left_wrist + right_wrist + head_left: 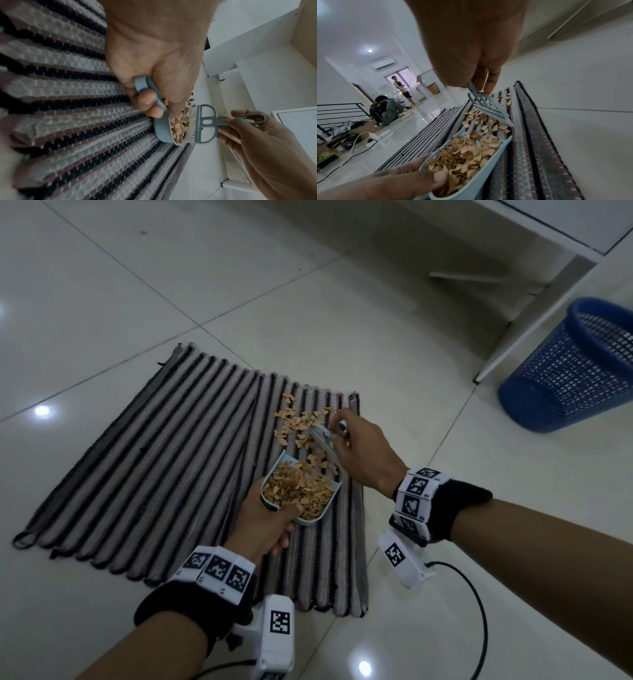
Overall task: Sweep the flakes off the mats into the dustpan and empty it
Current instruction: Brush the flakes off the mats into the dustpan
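White floor tiles (342,320) carry a striped woven mat (154,474) where the left hand (267,522) grips a pale-blue plastic dustpan (318,513) already heaped, while the right hand (363,453) pinches a small blue brush (325,445) just beyond the dustpan's mouth, loose tan flakes (294,422) still unswept, and the blue mesh bin (565,368) awaits emptying.

The bin (582,364) is cut off by the right edge. The dustpan (308,517) handle is hidden inside the left hand (270,522). Far background clutter is blurred.

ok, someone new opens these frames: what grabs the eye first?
The dustpan heaped with tan flakes, held by the left hand on the striped mat. Just beyond it the right hand holds a small brush against the loose flakes left on the mat. A blue mesh bin stands on the floor to the right.
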